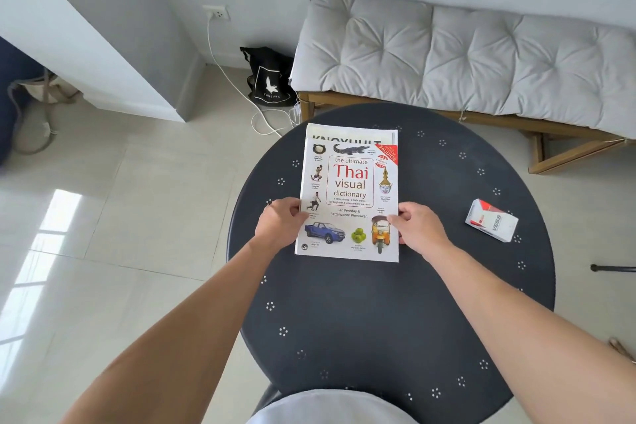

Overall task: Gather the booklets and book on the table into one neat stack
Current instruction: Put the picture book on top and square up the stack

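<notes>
A white book titled "the ultimate Thai visual dictionary" point(349, 182) lies on top of a pile on the round dark table point(395, 303). Booklets point(347, 134) show under it only as a strip with dark lettering along the far edge. My left hand point(280, 225) grips the pile's left edge, thumb on the cover. At the right edge my right hand point(418, 227) holds the pile the same way. Both forearms reach in from the bottom of the view.
A small white and red box point(492, 221) marked VESS lies on the table's right side. Behind the table stands a wooden bench with a grey cushion point(464, 58). A black bag point(270, 79) and white cables point(268, 120) lie on the tiled floor.
</notes>
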